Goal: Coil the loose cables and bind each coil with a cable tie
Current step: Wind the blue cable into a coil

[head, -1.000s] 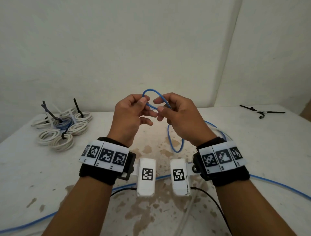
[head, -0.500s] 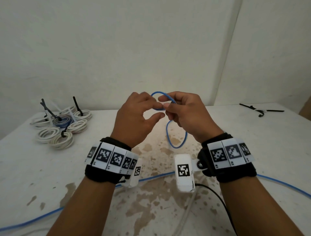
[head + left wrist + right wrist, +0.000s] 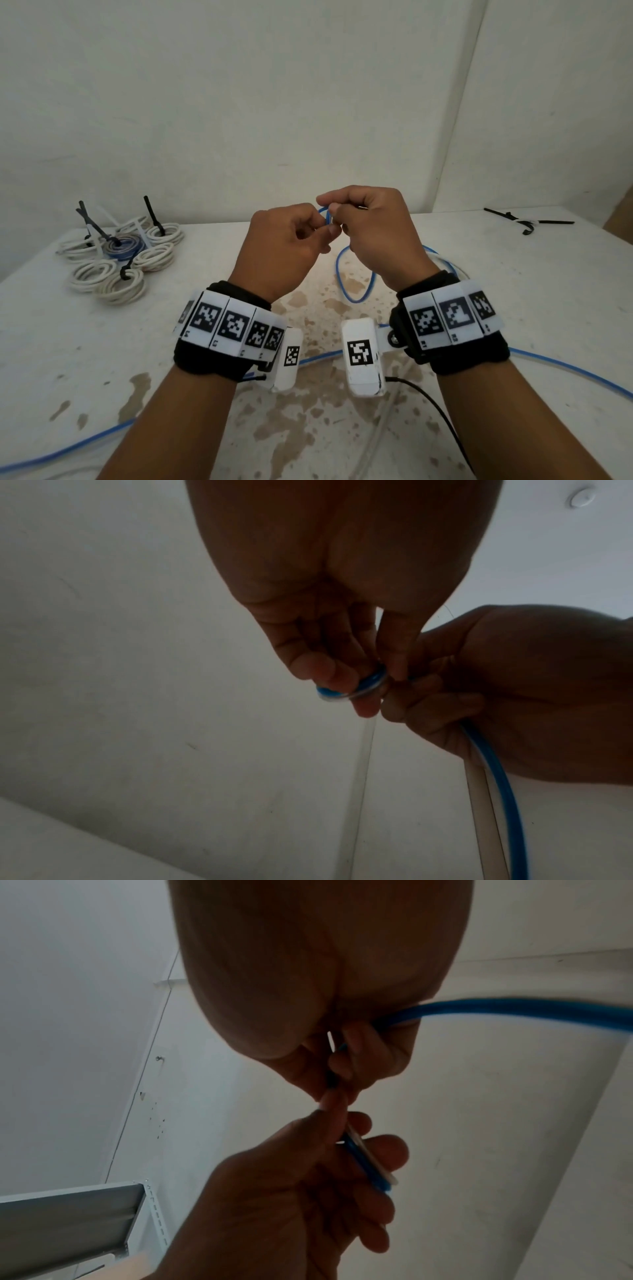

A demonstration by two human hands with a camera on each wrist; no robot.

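A loose blue cable (image 3: 354, 284) hangs in a loop below my two hands, which are raised over the white table (image 3: 513, 291). My left hand (image 3: 320, 231) pinches a small tight turn of the cable, seen as a blue and white ring (image 3: 352, 688) between its thumb and fingers. My right hand (image 3: 337, 214) pinches the same cable right beside it, knuckles up. In the right wrist view the cable (image 3: 514, 1012) leaves the right palm sideways. The cable's long tails (image 3: 565, 366) trail over the table to both sides.
Several bound white coils and one blue coil (image 3: 120, 260) lie at the back left, black tie tails sticking up. Loose black cable ties (image 3: 527, 222) lie at the back right. A black wire (image 3: 428, 401) runs from the wrist camera. Brown stains mark the table's middle.
The blue loop that stood above my fingers has shrunk to a small turn. Both hands have closed together, and the left wrist has rolled inward.
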